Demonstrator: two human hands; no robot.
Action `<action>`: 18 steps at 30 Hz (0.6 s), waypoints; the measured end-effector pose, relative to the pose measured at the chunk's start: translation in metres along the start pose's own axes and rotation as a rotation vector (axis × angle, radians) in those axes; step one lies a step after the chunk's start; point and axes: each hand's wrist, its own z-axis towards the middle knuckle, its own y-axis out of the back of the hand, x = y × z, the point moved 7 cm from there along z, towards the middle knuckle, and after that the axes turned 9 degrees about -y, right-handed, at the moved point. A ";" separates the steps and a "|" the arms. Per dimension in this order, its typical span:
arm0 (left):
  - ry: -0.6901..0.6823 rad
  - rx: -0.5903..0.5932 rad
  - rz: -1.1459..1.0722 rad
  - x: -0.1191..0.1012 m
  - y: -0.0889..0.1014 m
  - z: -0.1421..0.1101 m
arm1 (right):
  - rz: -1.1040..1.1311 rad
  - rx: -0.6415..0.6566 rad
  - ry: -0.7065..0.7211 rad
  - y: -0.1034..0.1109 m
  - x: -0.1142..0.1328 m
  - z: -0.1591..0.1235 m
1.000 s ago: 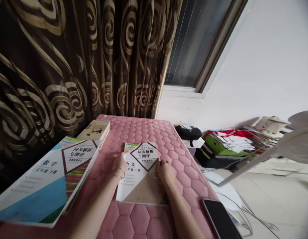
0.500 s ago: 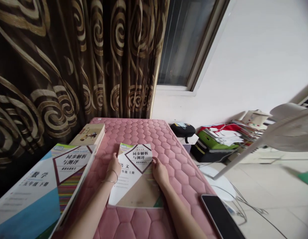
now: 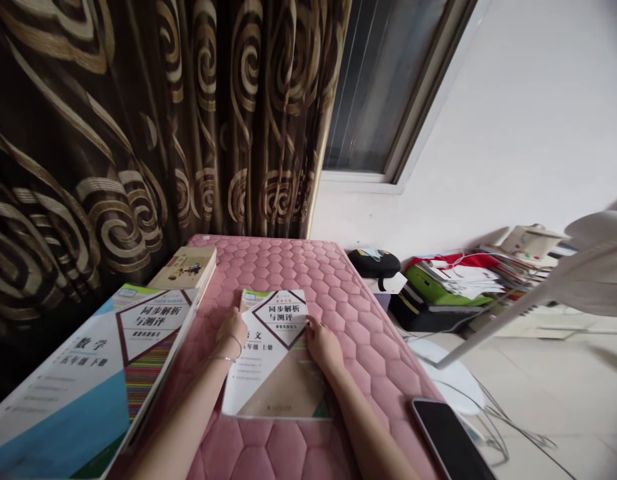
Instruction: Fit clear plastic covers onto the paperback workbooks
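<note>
A Chinese-language workbook (image 3: 281,380) with a white and tan cover lies in front of me on a pink quilted surface (image 3: 273,263). My left hand (image 3: 232,331), a bracelet at its wrist, grips the workbook's left edge with curled fingers. On the opposite edge, my right hand (image 3: 324,343) holds it with thumb and fingers closed; some of the fingertips are hidden. To the left lies a math workbook (image 3: 78,400) with a white and blue cover, on top of a stack. Behind it sits a thick beige book (image 3: 186,267).
A phone (image 3: 453,440) rests at the surface's right edge. Beyond that edge, a white fan (image 3: 498,313) stands on the floor among cables. A black case (image 3: 373,263) and piled papers (image 3: 468,277) are near the wall. A patterned curtain (image 3: 213,133) hangs behind.
The whole view has shifted slightly, so most things appear a little farther right. Both hands keep their places on the workbook's edges.
</note>
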 end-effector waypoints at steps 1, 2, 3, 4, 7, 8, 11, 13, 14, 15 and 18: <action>0.010 0.009 -0.004 0.000 0.001 0.004 | 0.012 0.021 -0.017 0.000 0.001 0.004; 0.024 0.017 -0.006 0.000 0.001 0.009 | 0.025 0.039 -0.035 0.000 0.003 0.010; 0.040 0.026 -0.007 0.001 0.001 0.013 | 0.038 0.053 -0.052 0.000 0.006 0.017; 0.056 0.034 -0.006 0.001 0.001 0.018 | 0.050 0.059 -0.067 0.001 0.009 0.025; 0.072 0.054 -0.006 -0.001 0.001 0.032 | 0.072 0.055 -0.116 0.003 0.015 0.050; 0.071 0.057 -0.007 -0.002 0.001 0.036 | 0.076 0.057 -0.140 0.002 0.016 0.057; 0.078 0.054 -0.014 -0.004 0.002 0.051 | 0.090 0.066 -0.215 -0.003 0.015 0.075; 0.093 0.048 -0.023 -0.003 0.003 0.060 | 0.103 0.061 -0.255 -0.006 0.014 0.081; 0.098 0.046 -0.029 -0.002 0.003 0.064 | 0.109 0.057 -0.273 -0.007 0.014 0.083; 0.102 0.043 -0.038 -0.001 0.003 0.068 | 0.116 0.052 -0.291 -0.007 0.014 0.085; 0.112 0.022 -0.072 0.002 0.004 0.076 | 0.133 0.036 -0.333 -0.008 0.014 0.088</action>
